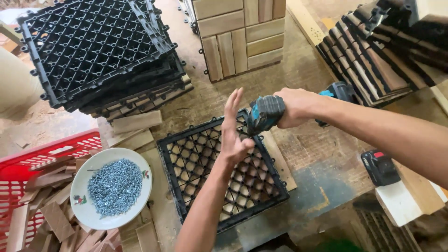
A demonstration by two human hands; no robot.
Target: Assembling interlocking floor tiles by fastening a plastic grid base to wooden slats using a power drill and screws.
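Right hand [298, 106]: fist closed around teal-and-black cordless power drill [265, 113], held above tile.
Left hand [233, 128]: flat, fingers spread, holding nothing, beside drill's nose.
Black plastic grid tile [219, 165]: lying on workbench, below both hands.
White plate of screws [112, 187]: left of tile.

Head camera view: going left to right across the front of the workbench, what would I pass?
Red basket → white plate of screws → black plastic grid → left hand → cordless drill in the right hand → spare battery.
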